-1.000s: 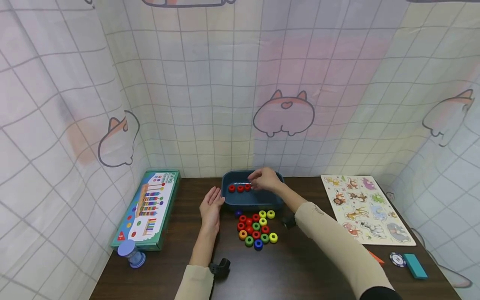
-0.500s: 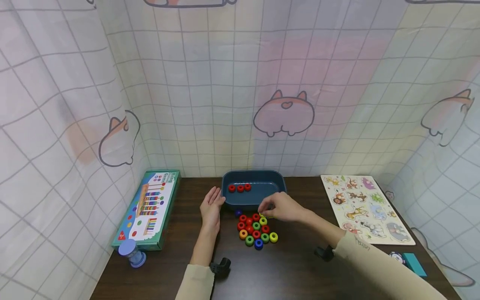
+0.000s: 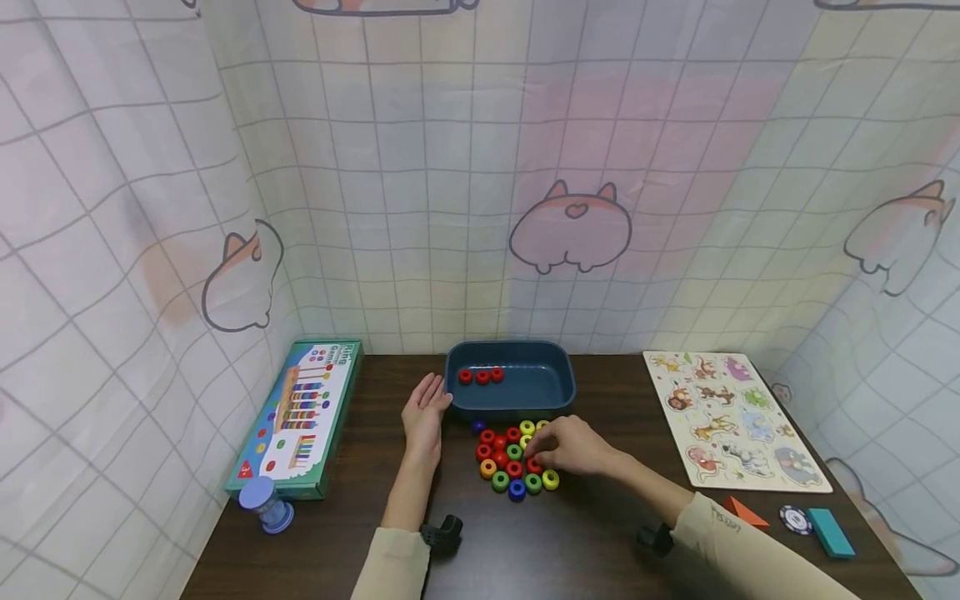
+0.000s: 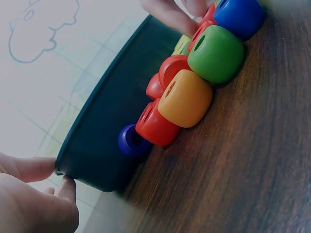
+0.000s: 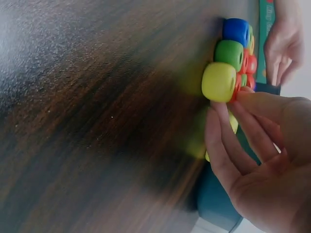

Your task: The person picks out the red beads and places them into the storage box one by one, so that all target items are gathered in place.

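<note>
Several coloured ring beads lie in a cluster before the blue tray (image 3: 536, 390); a few red beads (image 3: 482, 377) sit inside it. My left hand (image 3: 424, 421) holds the tray's left edge. In the left wrist view, its thumb (image 4: 36, 168) and a finger meet at the rim. At the cluster's right side, my right hand (image 3: 576, 447) pinches a red bead (image 3: 534, 467), partly hidden by the fingertips. A yellow bead (image 5: 218, 82) stands beside those fingers in the right wrist view. Near the left hand, an orange bead (image 4: 186, 99) and a dark blue bead (image 4: 132, 141) show clearly.
A green toy box (image 3: 300, 417) and a blue spool-shaped piece (image 3: 265, 504) occupy the left side. On the right are an animal puzzle board (image 3: 731, 421), an orange triangle (image 3: 745, 512), a poker chip (image 3: 795, 520) and a teal block (image 3: 831, 533). Patterned cloth surrounds the table.
My right hand has moved from over the tray, past the yellow beads, to the cluster's right side. The beads by its fingers have shifted slightly towards me. The left hand has stayed at the tray.
</note>
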Tool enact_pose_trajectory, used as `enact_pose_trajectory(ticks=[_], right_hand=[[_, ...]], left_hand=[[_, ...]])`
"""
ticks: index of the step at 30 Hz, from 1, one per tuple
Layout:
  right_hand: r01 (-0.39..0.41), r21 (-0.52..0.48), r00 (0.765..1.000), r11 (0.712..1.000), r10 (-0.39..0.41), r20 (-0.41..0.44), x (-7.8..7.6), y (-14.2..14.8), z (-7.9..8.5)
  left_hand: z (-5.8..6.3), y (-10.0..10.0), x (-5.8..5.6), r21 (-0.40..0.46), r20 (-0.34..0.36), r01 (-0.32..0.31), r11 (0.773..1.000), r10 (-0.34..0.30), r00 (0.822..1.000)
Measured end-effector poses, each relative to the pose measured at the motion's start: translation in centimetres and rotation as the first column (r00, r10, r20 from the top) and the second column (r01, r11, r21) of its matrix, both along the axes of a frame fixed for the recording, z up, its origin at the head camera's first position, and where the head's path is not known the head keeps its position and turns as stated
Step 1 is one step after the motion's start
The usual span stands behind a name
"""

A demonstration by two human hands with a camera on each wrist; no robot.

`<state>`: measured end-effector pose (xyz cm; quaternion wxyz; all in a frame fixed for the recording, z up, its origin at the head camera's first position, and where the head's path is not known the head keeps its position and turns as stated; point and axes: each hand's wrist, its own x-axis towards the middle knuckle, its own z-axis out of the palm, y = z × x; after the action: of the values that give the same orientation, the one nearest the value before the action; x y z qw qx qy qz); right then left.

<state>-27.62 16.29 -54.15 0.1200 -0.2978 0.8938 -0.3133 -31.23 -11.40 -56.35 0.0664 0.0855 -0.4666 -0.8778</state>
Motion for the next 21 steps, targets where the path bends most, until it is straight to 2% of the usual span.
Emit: enact_pose_trajectory(ticks=[5, 7, 12, 16, 21], right_hand=[[0.042, -0.095, 0.981, 0.995, -0.023, 0.193, 0.1, -0.1, -0.3], [0.056, -0.120, 0.973, 0.991, -0.027, 0.230, 0.1, -0.2, -0.4], [0.071, -0.145, 0.965, 0.987, -0.032, 0.260, -0.1, -0.5, -0.1], [0.054, -0.177, 0.964, 0.983, -0.005, 0.265, -0.7, -0.9, 1.7], [0.038, -0.216, 0.971, 0.976, 0.015, 0.239, -2.6, -1.6, 5.5]], left_hand=[[-0.7, 0.2, -0.3, -0.021, -0.009, -0.013, 1.000, 0.013, 1.000], [-0.7, 0.1, -0.2, -0.021, -0.010, -0.003, 1.000, 0.003, 1.000], [-0.4, 0.0, 0.1, -0.022, -0.015, 0.008, 1.000, -0.009, 1.000], [0.4, -0.1, 0.5, -0.014, -0.016, 0.022, 1.000, -0.022, 1.000], [1.0, -0.1, 0.8, -0.008, -0.017, 0.032, 0.999, -0.032, 0.999]])
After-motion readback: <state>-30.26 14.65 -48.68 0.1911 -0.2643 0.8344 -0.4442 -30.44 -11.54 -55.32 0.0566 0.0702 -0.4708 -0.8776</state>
